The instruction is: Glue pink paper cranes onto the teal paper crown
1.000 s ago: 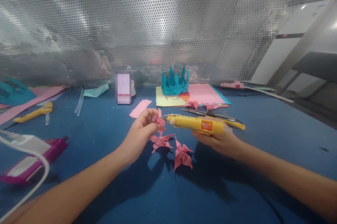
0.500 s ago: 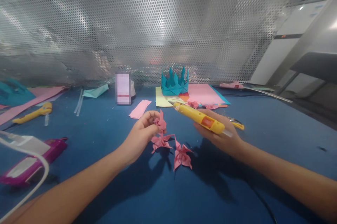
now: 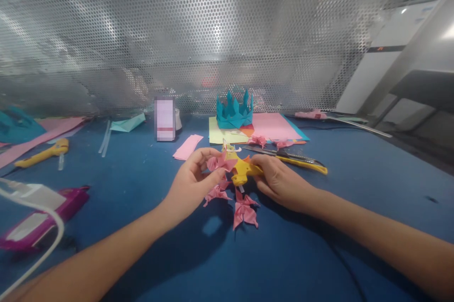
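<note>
Between thumb and fingers, my left hand [image 3: 191, 184] pinches a pink folded-paper flower [image 3: 220, 163]. My right hand [image 3: 285, 183] is closed around the handle of a yellow hot glue gun [image 3: 241, 173]. The gun is right beside the held flower, its nozzle end pointing away from me; whether they touch I cannot tell. A clear glue stick pokes out of its back end. Under the hands lie a second pink paper flower [image 3: 214, 193], partly covered by the left hand, and a third one [image 3: 244, 214] nearer me.
Behind the right hand lies a yellow utility knife [image 3: 307, 163]. A teal paper crown [image 3: 234, 112] stands on coloured sheets [image 3: 276, 126] at the back. Pink paper strips [image 3: 188, 147], a phone [image 3: 165, 120], another yellow glue gun [image 3: 46, 153] and a magenta device [image 3: 49, 217] are leftward.
My right hand has swung the glue gun down and left, turning it beside the flower. My left hand has tilted the flower so that its petals spread toward the gun.
</note>
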The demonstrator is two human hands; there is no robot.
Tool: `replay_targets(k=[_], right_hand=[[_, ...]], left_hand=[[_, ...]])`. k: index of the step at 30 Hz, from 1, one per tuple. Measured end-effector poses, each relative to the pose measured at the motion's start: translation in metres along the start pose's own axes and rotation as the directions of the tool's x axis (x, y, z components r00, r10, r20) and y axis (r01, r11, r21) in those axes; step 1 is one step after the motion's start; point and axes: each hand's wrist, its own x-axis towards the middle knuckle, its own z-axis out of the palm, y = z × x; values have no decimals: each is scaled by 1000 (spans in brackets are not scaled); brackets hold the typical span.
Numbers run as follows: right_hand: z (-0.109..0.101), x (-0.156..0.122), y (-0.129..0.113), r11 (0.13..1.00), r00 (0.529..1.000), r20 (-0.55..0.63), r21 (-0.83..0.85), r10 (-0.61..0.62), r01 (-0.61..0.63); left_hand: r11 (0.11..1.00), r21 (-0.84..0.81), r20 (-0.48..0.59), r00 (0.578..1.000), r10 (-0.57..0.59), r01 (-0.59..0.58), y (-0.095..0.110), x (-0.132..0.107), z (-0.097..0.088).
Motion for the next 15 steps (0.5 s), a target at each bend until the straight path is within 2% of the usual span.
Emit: replay_targets(k=[8, 10, 13, 15], right_hand=[[-3, 4, -1, 999, 998, 60, -14, -30, 31], [-8, 5, -3, 1000, 1000, -3, -8, -6, 6], [-19, 6, -12, 997, 981, -190, 78, 42, -28], [-25, 6, -19, 989, 973, -227, 149, 35, -1]], left_hand=[[998, 50, 85, 995, -45, 41, -6, -1, -1], [995, 80, 117, 991, -64, 55, -8, -3, -1], [986, 155, 157, 983, -93, 69, -11, -6, 1], [978, 194, 182, 977, -112, 76, -12, -8, 2]])
